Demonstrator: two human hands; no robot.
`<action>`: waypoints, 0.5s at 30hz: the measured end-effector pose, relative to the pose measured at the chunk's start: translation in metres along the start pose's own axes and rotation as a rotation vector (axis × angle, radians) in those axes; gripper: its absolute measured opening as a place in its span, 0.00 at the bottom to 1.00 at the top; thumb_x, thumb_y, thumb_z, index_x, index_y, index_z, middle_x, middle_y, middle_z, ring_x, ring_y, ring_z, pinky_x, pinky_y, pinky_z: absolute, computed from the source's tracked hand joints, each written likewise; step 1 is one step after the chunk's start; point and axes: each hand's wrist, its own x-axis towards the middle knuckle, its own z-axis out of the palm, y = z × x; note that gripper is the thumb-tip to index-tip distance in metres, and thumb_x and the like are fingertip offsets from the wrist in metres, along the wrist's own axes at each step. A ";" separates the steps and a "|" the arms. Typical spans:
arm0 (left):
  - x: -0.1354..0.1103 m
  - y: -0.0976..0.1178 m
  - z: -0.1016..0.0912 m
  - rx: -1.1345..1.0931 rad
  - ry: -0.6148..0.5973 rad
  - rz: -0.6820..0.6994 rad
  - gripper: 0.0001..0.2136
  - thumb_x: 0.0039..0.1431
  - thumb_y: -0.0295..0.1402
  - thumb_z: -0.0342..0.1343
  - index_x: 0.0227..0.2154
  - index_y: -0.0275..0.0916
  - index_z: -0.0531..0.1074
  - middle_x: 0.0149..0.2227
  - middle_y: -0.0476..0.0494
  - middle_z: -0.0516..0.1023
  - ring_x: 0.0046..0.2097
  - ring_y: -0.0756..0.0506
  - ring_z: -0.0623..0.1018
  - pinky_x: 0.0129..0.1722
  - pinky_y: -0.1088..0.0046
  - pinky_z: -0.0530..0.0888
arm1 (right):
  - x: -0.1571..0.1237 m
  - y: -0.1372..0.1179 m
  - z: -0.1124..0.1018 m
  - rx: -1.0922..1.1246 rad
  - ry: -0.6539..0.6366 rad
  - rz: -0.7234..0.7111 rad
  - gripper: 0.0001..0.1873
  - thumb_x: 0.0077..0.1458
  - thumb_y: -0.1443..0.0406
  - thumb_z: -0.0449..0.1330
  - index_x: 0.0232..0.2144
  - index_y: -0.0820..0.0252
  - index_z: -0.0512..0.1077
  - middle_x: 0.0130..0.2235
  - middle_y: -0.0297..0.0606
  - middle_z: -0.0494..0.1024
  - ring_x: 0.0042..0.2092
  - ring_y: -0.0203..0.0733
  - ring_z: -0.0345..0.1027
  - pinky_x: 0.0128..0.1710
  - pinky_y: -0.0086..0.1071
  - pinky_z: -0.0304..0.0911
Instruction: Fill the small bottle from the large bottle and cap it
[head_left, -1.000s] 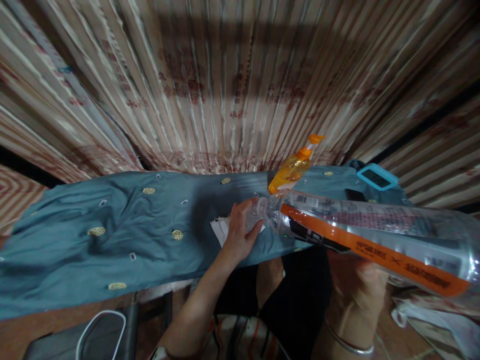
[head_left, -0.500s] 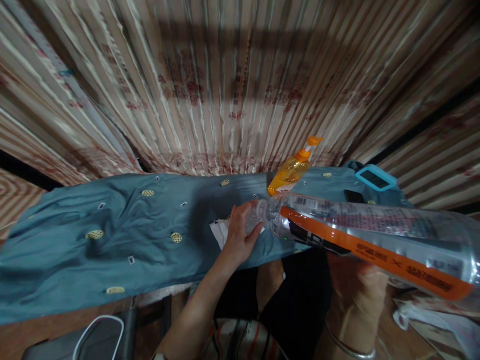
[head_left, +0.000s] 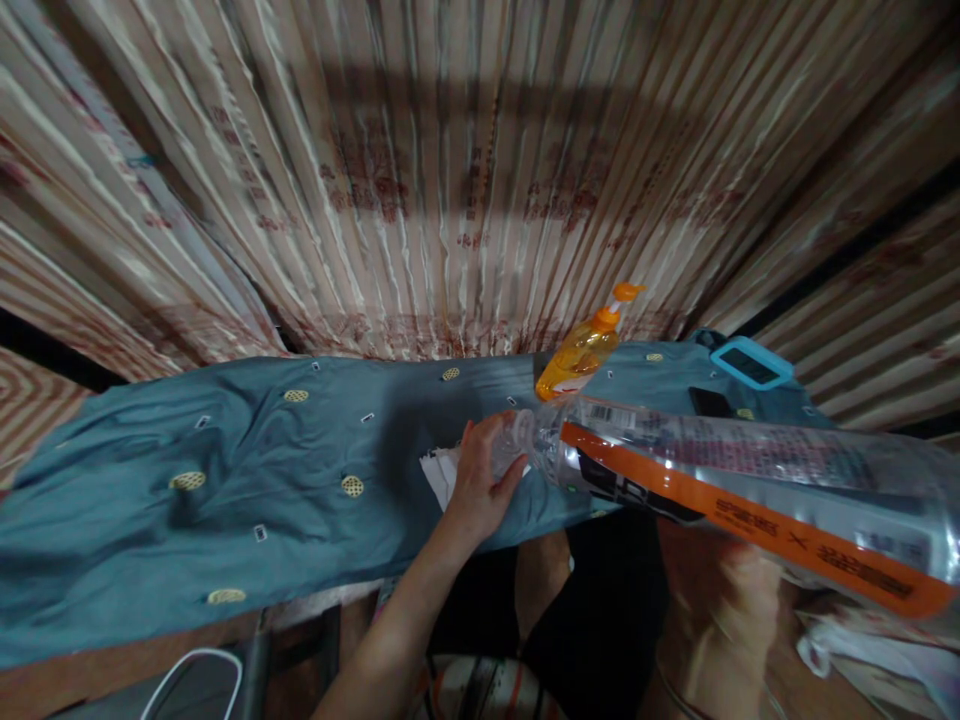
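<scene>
A large clear plastic bottle (head_left: 750, 480) with an orange label lies nearly level across the right of the view, its neck pointing left. My left hand (head_left: 480, 480) is closed around the bottle's neck and mouth, above a white paper tissue (head_left: 442, 470) on the blue cloth. My right hand (head_left: 724, 600) holds the bottle's body from underneath; it is blurred and partly hidden by the bottle. A bracelet sits on that wrist.
A blue patterned cloth (head_left: 225, 480) covers the table. An orange pump bottle (head_left: 585, 345) stands at the back, beside a dark phone (head_left: 709, 402) and a light-blue framed device (head_left: 750, 362). Striped curtains hang behind. A white cable (head_left: 187, 670) lies lower left; plastic bag lower right.
The view has tilted slightly, so the table and bottle sit a little lower in the picture. Both hands keep their hold on the bottle.
</scene>
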 end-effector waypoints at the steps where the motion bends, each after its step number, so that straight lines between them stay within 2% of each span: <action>1: 0.000 0.000 0.000 -0.002 0.000 0.004 0.22 0.66 0.43 0.57 0.60 0.43 0.65 0.59 0.36 0.77 0.61 0.37 0.77 0.68 0.44 0.66 | 0.000 0.000 0.000 -0.004 0.002 0.006 0.26 0.55 0.53 0.68 0.52 0.58 0.74 0.55 0.42 0.77 0.55 0.47 0.72 0.56 0.50 0.68; 7: 0.001 0.001 -0.001 -0.003 0.004 0.018 0.21 0.67 0.41 0.57 0.59 0.43 0.64 0.59 0.35 0.77 0.61 0.37 0.77 0.68 0.44 0.65 | 0.001 -0.001 0.002 0.008 0.007 0.002 0.26 0.54 0.53 0.68 0.52 0.58 0.73 0.55 0.42 0.77 0.56 0.48 0.71 0.57 0.50 0.68; 10: 0.001 0.002 -0.002 -0.015 0.000 0.024 0.21 0.66 0.41 0.57 0.59 0.43 0.64 0.59 0.35 0.77 0.61 0.36 0.77 0.68 0.42 0.65 | 0.001 -0.001 0.001 0.017 0.005 0.003 0.23 0.57 0.55 0.66 0.52 0.58 0.73 0.56 0.42 0.76 0.56 0.47 0.70 0.57 0.50 0.67; 15: 0.001 0.003 -0.002 -0.007 -0.006 0.017 0.21 0.67 0.41 0.57 0.59 0.43 0.63 0.59 0.35 0.76 0.62 0.37 0.76 0.68 0.43 0.65 | 0.000 0.001 -0.001 0.048 -0.009 -0.018 0.20 0.56 0.57 0.67 0.49 0.59 0.74 0.55 0.42 0.76 0.55 0.46 0.70 0.55 0.48 0.68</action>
